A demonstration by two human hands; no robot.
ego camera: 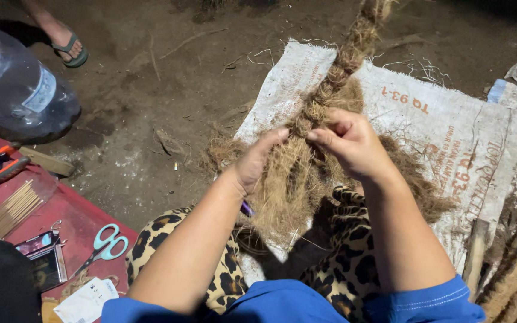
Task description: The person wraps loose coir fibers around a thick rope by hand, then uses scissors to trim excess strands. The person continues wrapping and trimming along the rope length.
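The person wears short blue sleeves (426, 302) with white stitching and leopard-print trousers (222, 263).

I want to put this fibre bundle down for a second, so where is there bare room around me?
Bare dirt lies between the white sack and the big plastic bottle. The sack's right part is also free. It is crowded on the red mat, with scissors and sticks, and under both hands, left hand and right hand, where loose fibre spreads.

We are looking down on a bare dirt floor (145, 101) under harsh light, a white woven sack (450, 131) lying spread beside a red surface (73, 215).
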